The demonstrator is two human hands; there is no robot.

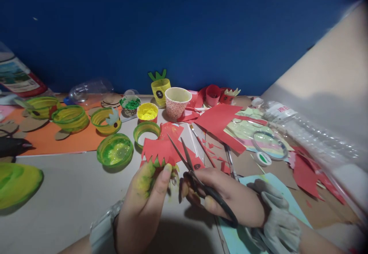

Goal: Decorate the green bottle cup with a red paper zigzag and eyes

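My left hand [152, 192], smeared with yellow and green paint, pinches a piece of red paper [159, 149] by its lower edge. Along that edge the paper is cut into zigzag points. In my right hand [221, 192] is a pair of black-handled scissors [191, 165]. Their blades are spread a little and point up and left, just right of the red paper. Behind the paper stands a green-painted ring [146, 134]. A bowl painted green and yellow [115, 150] sits to the left of it.
Cups of yellow paint [147, 112] and green paint [130, 104] stand behind, beside a patterned paper cup [177, 104]. Red paper sheets [221, 121], scraps and a paintbrush [202, 144] lie to the right. A clear plastic bottle [310, 131] lies at far right. Painted rings rest on orange paper [71, 142].
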